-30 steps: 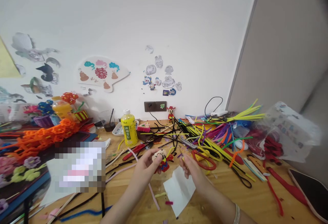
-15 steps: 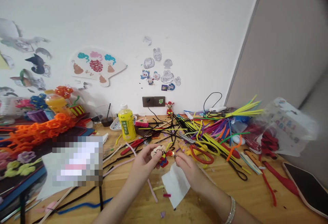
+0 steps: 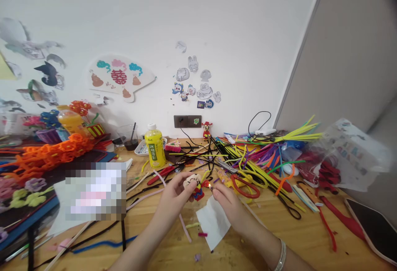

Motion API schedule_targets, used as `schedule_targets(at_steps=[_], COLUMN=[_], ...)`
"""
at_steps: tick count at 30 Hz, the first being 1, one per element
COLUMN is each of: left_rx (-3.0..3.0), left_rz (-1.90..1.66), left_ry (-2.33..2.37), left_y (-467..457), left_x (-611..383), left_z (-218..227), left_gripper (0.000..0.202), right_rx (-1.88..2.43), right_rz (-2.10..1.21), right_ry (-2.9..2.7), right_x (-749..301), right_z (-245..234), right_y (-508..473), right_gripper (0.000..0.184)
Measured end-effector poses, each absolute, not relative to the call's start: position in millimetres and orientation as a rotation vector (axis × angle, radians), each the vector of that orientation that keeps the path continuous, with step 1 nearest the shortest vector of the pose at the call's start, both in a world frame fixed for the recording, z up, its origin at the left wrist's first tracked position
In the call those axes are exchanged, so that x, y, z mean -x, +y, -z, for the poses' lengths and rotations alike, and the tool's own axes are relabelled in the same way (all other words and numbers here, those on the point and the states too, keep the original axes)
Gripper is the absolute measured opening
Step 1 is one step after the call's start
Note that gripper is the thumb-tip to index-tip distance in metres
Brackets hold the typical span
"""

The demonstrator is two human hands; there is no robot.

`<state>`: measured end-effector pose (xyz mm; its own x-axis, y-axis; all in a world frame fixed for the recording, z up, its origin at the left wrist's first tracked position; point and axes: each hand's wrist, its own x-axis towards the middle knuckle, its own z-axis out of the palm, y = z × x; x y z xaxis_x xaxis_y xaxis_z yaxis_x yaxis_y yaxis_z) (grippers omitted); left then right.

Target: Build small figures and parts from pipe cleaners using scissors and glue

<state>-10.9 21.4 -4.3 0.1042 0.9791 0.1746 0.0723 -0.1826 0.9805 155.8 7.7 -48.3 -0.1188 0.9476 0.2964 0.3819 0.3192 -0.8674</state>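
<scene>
Near the front middle of the table, my left hand (image 3: 181,192) is closed around a small pipe-cleaner doll (image 3: 197,192) with a cream head and a red and blue body. My right hand (image 3: 228,203) grips a lighter (image 3: 212,188), mostly hidden by the fingers. A small flame (image 3: 209,185) burns at its tip, close beside the doll's red right side. Under the hands lies a white paper sheet (image 3: 214,225) with a magenta scrap (image 3: 202,234) at its left edge.
A yellow drink bottle (image 3: 155,147) stands behind my left hand. Many loose pipe cleaners (image 3: 248,159) spread behind and right, with red-handled scissors (image 3: 248,190) among them. A phone (image 3: 372,229) lies at the right edge. Orange fuzzy pieces (image 3: 62,151) pile up at left.
The view has shifted slightly. Both hands stay almost in place, with the doll and the lit lighter still held close together.
</scene>
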Motion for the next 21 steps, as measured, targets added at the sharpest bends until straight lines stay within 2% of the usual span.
schedule_targets(at_steps=[21], left_rx=[-1.428], left_rz=[-1.206], left_ry=[1.144], left_y=[18.1], left_x=[9.0], left_z=[-1.1], left_gripper=[0.033], right_rx=[1.229], right_rz=[-0.67], right_ry=[-1.725], right_x=[-159.4], right_z=[45.9], right_y=[6.4], right_gripper=[0.021])
